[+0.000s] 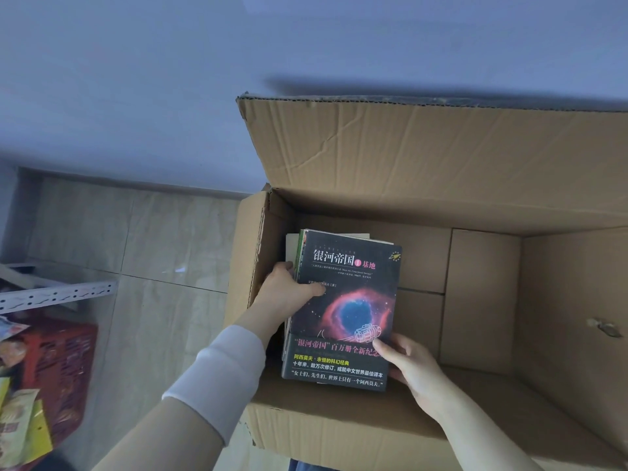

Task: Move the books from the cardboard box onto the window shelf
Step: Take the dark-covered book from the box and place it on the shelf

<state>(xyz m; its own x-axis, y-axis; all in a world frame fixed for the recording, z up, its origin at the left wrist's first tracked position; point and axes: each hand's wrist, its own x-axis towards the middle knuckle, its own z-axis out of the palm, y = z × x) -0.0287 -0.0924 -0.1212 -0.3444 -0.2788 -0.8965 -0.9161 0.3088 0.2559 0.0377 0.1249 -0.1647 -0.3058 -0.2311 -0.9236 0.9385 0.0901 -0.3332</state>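
A stack of books (pixel 343 311) sits at the left end of an open cardboard box (pixel 475 300). The top book has a black cover with a red and blue nebula and Chinese lettering. My left hand (pixel 289 294) grips the stack's left edge, thumb on the cover, fingers down the side. On the stack's lower right corner my right hand (pixel 413 367) holds on, with the thumb on the cover. Lower books show only as green and pale edges at the top left. The window shelf is out of view.
The box's far flap (pixel 424 144) stands upright against a pale wall. The right part of the box holds nothing visible. Beige floor tiles (pixel 163 266) lie to the left. A white perforated metal shelf rail (pixel 57 294) and a red basket with packets (pixel 51 368) are at far left.
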